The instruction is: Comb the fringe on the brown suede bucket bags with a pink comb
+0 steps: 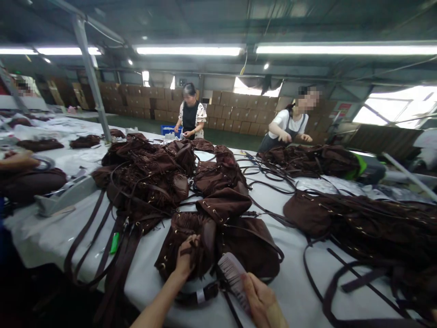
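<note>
A dark brown fringed bag (174, 237) lies before me on the white-covered table (143, 273). My left hand (187, 257) is closed on strands of its fringe, at the front of the bag. A pale wide-toothed comb (232, 271) is gripped in my right hand (261, 300), just right of that bag. Behind the comb rests another brown bag (252, 246) with a smooth side and a strap. A dark strap with a white wrapped band (201, 294) lies in front of the fringed bag, near my left forearm.
Piled brown bags (146, 177) rise at the back left, their straps hanging over the table edge. More drawstring bags (362, 218) spread along the right. A green object (115, 243) sits among straps. Two people (191, 116) work across the table; another person's hand (20, 161) shows far left.
</note>
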Action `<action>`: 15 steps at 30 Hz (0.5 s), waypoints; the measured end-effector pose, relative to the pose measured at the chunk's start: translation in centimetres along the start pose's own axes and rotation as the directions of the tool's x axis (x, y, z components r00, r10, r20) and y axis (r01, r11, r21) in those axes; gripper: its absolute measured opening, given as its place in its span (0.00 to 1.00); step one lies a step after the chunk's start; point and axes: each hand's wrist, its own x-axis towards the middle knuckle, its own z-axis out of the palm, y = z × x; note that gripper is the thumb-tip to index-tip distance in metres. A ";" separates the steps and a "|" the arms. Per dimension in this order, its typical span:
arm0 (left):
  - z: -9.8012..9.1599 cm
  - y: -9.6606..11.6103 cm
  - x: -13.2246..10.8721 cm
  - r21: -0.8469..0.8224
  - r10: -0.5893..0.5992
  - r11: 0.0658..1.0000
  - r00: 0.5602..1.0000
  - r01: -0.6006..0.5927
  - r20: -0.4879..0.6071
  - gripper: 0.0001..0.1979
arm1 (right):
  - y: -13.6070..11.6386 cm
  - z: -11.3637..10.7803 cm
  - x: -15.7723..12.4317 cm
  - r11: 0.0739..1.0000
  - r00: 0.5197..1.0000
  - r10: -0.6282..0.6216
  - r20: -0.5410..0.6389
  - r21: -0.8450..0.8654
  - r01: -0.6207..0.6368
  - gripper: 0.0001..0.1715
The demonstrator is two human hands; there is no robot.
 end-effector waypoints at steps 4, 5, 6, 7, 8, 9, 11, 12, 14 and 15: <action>-2.2 3.1 -2.9 0.120 0.130 0.983 0.987 -0.140 0.090 0.11 | -0.8 -1.3 2.0 0.993 0.995 -0.076 -0.071 -0.095 0.070 0.27; -3.3 4.1 -3.7 0.139 0.163 0.972 0.971 -0.189 0.175 0.09 | -1.2 -1.2 2.5 0.989 0.992 -0.101 -0.069 -0.114 0.092 0.25; -4.4 5.1 -4.5 0.148 0.182 0.962 0.943 -0.230 0.280 0.09 | -1.8 -1.0 2.9 0.985 0.990 -0.124 -0.063 -0.128 0.115 0.24; -5.7 6.0 -5.3 0.149 0.182 0.955 0.906 -0.255 0.383 0.14 | -2.4 -0.7 3.3 0.980 0.987 -0.151 -0.056 -0.142 0.142 0.23; -7.0 6.6 -5.8 0.145 0.163 0.956 0.875 -0.254 0.456 0.18 | -3.0 -0.4 3.8 0.972 0.981 -0.188 -0.043 -0.155 0.180 0.22; -8.2 6.8 -6.1 0.148 0.129 0.963 0.867 -0.225 0.482 0.20 | -3.6 -0.1 4.2 0.958 0.971 -0.238 -0.032 -0.170 0.229 0.22; -10.4 6.0 -6.0 0.159 0.044 0.982 0.943 -0.101 0.329 0.17 | -4.6 0.5 5.1 0.914 0.935 -0.354 -0.013 -0.219 0.343 0.22; -11.3 4.9 -5.6 0.147 0.001 0.989 0.987 -0.026 0.162 0.18 | -5.0 0.8 5.6 0.885 0.912 -0.410 -0.006 -0.246 0.397 0.22; -12.6 2.1 -4.3 0.089 -0.090 0.990 0.978 0.108 -0.187 0.25 | -5.2 1.5 6.3 0.835 0.873 -0.487 0.004 -0.292 0.467 0.23; -12.9 0.6 -3.6 0.047 -0.140 0.986 0.948 0.160 -0.287 0.30 | -5.2 1.9 6.5 0.815 0.860 -0.510 0.009 -0.313 0.487 0.24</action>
